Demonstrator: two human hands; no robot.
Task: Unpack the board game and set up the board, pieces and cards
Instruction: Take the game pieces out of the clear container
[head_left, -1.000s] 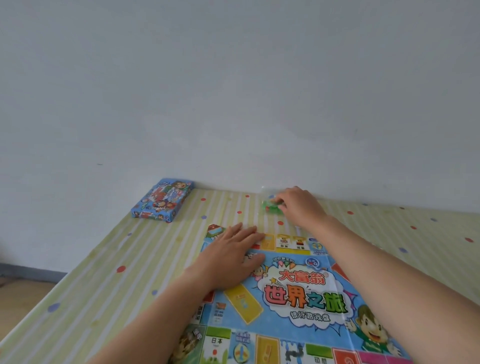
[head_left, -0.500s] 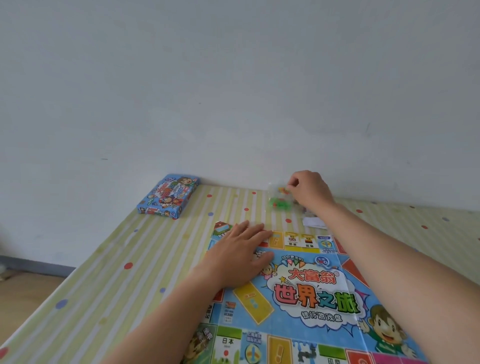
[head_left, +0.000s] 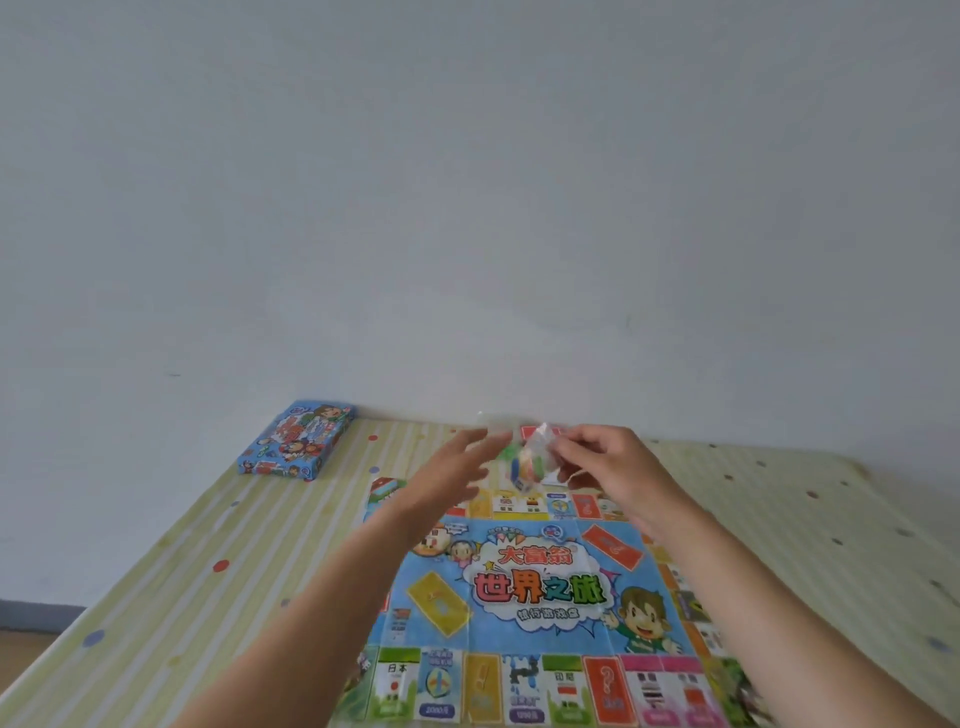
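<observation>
The colourful game board (head_left: 519, 597) lies unfolded on the table in front of me. Above its far edge my right hand (head_left: 608, 467) pinches a small clear plastic bag of coloured game pieces (head_left: 527, 462), held up in the air. My left hand (head_left: 457, 478) is raised beside the bag on its left, fingers stretched toward it; motion blur hides whether they touch it. The blue game box (head_left: 296, 439) lies shut at the far left of the table, near the wall.
The table (head_left: 182, 597) wears a yellow-green striped cloth with coloured dots. A plain white wall stands right behind its far edge. A red card-like patch (head_left: 540, 431) shows behind the bag. The table's left edge drops to the floor (head_left: 21, 644).
My right hand lifted the bag of pieces off the table and brought it toward me. My left hand left the board and rose up to the bag.
</observation>
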